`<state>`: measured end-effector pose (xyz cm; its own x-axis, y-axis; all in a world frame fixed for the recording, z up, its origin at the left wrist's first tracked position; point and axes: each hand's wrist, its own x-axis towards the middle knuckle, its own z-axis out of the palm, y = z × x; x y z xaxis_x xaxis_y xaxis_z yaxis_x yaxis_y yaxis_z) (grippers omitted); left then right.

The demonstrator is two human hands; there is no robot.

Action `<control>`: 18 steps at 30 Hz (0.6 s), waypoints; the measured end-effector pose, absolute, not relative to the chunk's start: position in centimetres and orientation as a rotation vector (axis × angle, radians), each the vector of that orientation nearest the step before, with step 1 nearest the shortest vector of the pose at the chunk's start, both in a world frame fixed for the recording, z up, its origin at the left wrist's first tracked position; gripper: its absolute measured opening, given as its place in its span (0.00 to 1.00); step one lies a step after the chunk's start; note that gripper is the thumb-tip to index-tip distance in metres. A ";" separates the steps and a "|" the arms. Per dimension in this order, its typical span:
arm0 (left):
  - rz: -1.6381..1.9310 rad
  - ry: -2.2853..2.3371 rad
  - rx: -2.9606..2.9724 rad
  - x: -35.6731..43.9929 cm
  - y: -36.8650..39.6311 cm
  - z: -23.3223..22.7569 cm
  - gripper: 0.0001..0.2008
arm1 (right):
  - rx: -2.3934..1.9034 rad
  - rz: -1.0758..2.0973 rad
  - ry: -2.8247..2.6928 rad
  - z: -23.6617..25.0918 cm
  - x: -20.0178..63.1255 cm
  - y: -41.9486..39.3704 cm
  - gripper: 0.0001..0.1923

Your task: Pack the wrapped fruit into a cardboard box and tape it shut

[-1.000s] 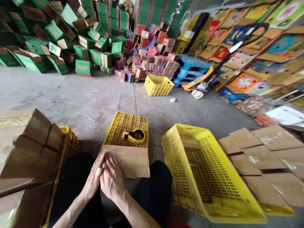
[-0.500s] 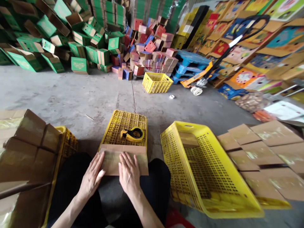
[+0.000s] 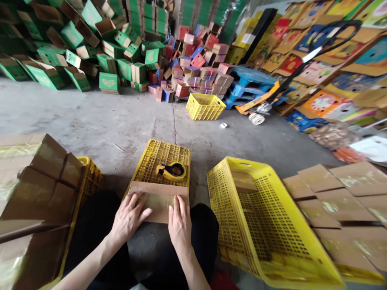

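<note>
Two of my hands press flat on a folded brown cardboard box with shiny clear tape along it (image 3: pixel 159 200), which lies on the near edge of an upturned yellow perforated plastic crate (image 3: pixel 161 158) between my knees. My left hand (image 3: pixel 128 216) is spread open on the box's left end; my right hand (image 3: pixel 179 222) lies open, fingers straight, on its right end, gripping nothing. Just beyond the box, a yellow and black tape dispenser (image 3: pixel 171 170) rests on the crate. To my right, a large yellow slotted basket (image 3: pixel 260 225) tilts beside flattened taped cartons (image 3: pixel 338 201). To my left, brown boxes (image 3: pixel 39 189) are stacked. On the concrete floor (image 3: pixel 90 117) beyond lie green boxes (image 3: pixel 109 82).
</note>
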<state>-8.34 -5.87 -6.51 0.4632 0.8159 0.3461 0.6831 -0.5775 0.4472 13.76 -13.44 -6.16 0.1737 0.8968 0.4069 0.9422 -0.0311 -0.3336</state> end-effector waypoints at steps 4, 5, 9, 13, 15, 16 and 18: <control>0.729 1.182 2.508 -4.2 -5.8 -5.7 0.26 | -1.904 -0.096 -1.701 -6.3 13.1 -13.2 0.22; 0.727 1.146 2.508 -3.2 -5.9 -5.5 0.25 | -1.886 -0.103 -1.695 -6.4 13.2 -13.2 0.22; 0.693 0.928 2.507 -0.9 -6.0 -4.7 0.21 | -1.802 -0.111 -1.676 -6.8 13.6 -13.6 0.23; 0.673 0.826 2.532 -1.2 -5.8 -4.7 0.22 | -1.774 -0.068 -1.674 -6.7 13.9 -13.8 0.24; 0.638 0.802 2.568 -1.7 -5.7 -5.0 0.23 | -1.785 -0.062 -1.679 -6.5 13.9 -13.8 0.23; 0.619 0.801 2.588 -2.0 -5.7 -5.2 0.23 | -1.792 -0.059 -1.681 -6.4 13.8 -13.8 0.22; 0.594 0.809 2.628 -2.7 -5.7 -5.5 0.23 | -1.808 -0.061 -1.682 -6.2 13.8 -13.8 0.21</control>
